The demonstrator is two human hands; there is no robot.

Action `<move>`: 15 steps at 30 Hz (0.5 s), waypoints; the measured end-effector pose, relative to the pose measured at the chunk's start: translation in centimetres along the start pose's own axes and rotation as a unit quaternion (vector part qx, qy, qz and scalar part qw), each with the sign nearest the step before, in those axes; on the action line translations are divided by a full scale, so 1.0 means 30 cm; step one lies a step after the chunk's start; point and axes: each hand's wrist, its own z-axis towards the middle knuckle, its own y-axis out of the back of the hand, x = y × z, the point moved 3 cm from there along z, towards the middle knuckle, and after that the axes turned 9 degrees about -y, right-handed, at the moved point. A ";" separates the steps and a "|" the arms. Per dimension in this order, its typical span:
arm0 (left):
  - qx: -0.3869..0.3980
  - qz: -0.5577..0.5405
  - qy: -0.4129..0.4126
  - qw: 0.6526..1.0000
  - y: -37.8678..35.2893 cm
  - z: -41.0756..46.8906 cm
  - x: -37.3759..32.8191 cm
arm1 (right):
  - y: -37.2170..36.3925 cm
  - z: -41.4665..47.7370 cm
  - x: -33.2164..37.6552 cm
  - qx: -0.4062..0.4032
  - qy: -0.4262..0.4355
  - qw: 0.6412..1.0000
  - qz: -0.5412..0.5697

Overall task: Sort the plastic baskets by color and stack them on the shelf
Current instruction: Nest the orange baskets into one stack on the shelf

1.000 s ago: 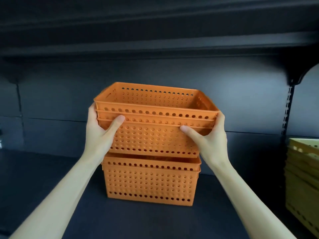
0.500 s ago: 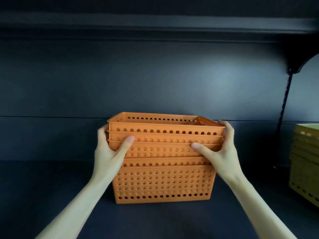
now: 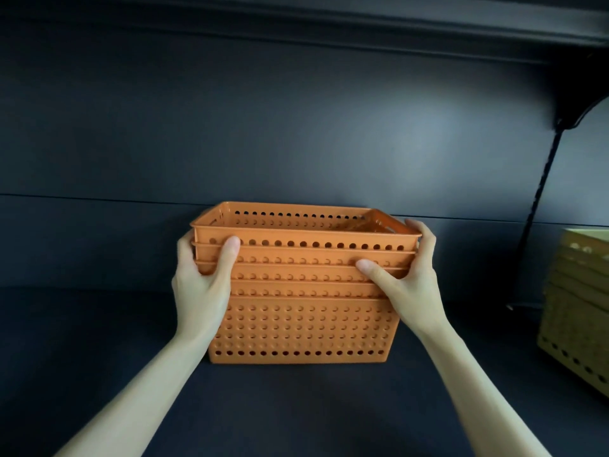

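Centre frame: nested orange baskets [image 3: 303,285] on the dark shelf [image 3: 99,374], left hand [image 3: 201,291] and right hand [image 3: 408,285] curled closed on the upper rims at either end. Perforated plastic looks light, stiff and slick, best held at the rims. Open shelf lies lower left; yellow baskets [image 3: 576,311] crowd the right edge.

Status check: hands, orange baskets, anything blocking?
Left hand and right hand gripping orange stack at its ends. Stack nested, seated on shelf. Yellow stack apart, right.
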 end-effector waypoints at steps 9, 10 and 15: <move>0.066 0.080 -0.015 0.995 0.019 0.002 -0.005 | -0.003 -0.009 0.008 0.003 -0.021 0.999 -0.034; 0.077 0.098 -0.017 0.992 0.024 0.001 -0.012 | 0.002 -0.013 0.009 0.004 -0.026 0.999 -0.047; 0.124 0.272 -0.040 0.954 0.066 -0.008 -0.073 | 0.050 -0.037 0.042 0.014 -0.053 0.988 -0.143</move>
